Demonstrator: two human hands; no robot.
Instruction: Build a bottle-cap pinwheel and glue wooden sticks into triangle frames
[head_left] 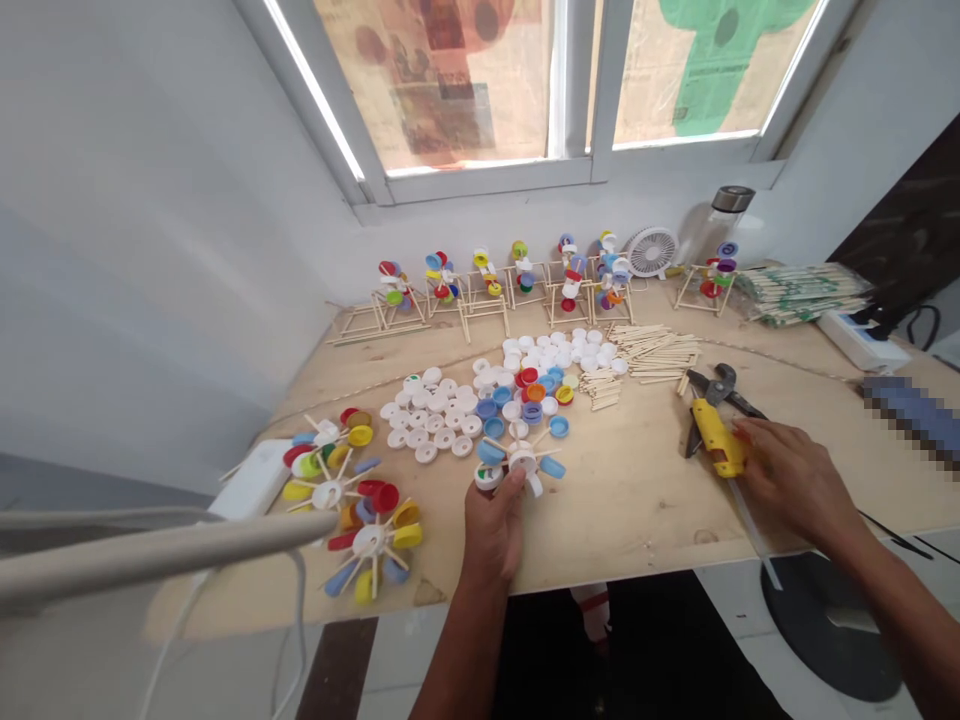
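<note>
One plywood table [637,500] carries everything, and both of our hands work at its near edge. Far beyond the hands, along the wall, stands a row of stick frames [487,290], each bearing a wheel of coloured caps; these we judge finished. Between that row and our left hand [491,530] lies a spread of loose caps [442,415], mostly white. A heap of cut sticks [652,352] lies beyond our right hand [787,480]. So much unused stock suggests a good deal is left to build. To the left of the left hand lie three flat wheels [352,495], with spokes and caps in place but on no frame. The left hand is closed, its fingertips pinching the hub of a cap wheel [521,460] just ahead of it on the table. Only a few caps, mostly blue, sit on its spokes, so we judge it partly made. The right hand curls around the rear of a yellow glue gun [716,440], and just beside that gun, on its far side, lie the pliers [724,385]
</note>
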